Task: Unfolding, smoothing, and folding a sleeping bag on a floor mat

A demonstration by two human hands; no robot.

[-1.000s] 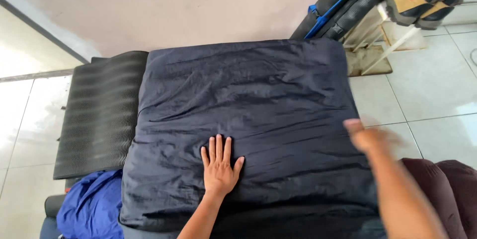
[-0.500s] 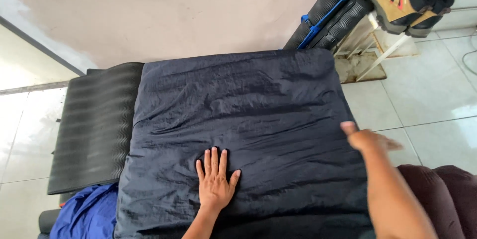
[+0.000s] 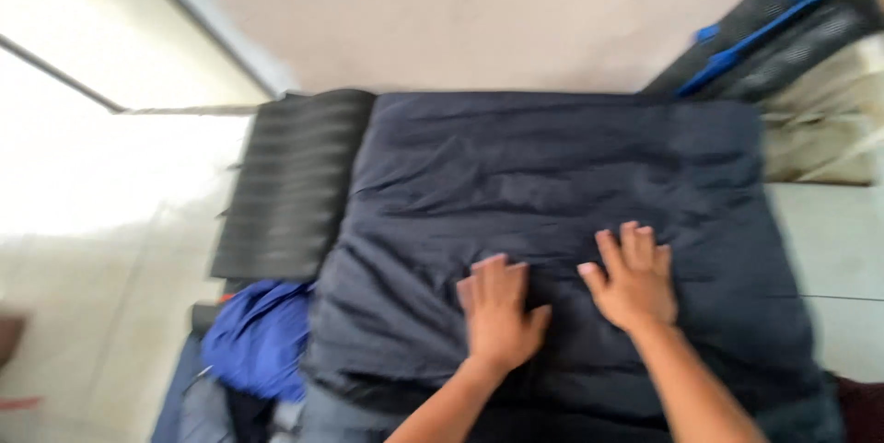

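Two hands: both lie palm-down on the dark navy cloth, side by side near its front edge.
Left hand: flat on the cloth, fingers extended and held close together, thumb angled out to the right; nothing is pinched.
Right hand: flat on the cloth just right of the left hand, fingers slightly spread, thumb pointing left; nothing is pinched.
Hand spacing: near each other, not touching.
Dark navy cloth: spread wide and wrinkled over a raised surface, covering it from the far edge to the near edge; what lies under it is hidden.
Black ribbed pad: lies just left of the cloth, its right edge meeting the cloth.
Blue garment: bunched at the cloth's front-left corner, below the ribbed pad.
Rolled mats: dark with blue parts, leaning at the far right by the wall.
Image quality: motion-blurred; fine detail cannot be told.
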